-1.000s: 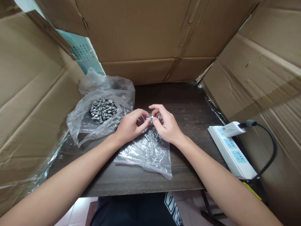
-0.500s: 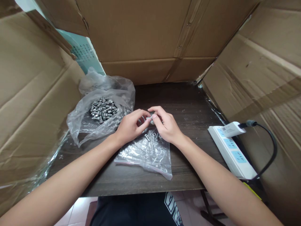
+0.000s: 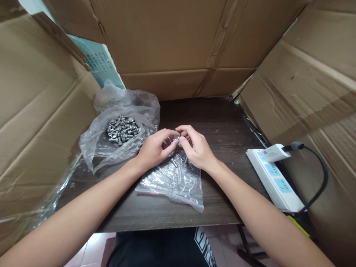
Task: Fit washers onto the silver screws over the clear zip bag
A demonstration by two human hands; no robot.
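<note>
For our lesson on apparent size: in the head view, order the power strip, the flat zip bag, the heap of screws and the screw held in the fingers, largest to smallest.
1. flat zip bag
2. power strip
3. heap of screws
4. held screw, pinched between left hand and right hand

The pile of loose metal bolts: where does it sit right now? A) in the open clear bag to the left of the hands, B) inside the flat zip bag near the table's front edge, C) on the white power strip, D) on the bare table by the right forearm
A: the pile of bolts lies in the crumpled open clear bag, beside the left hand and far from the power strip.
</note>
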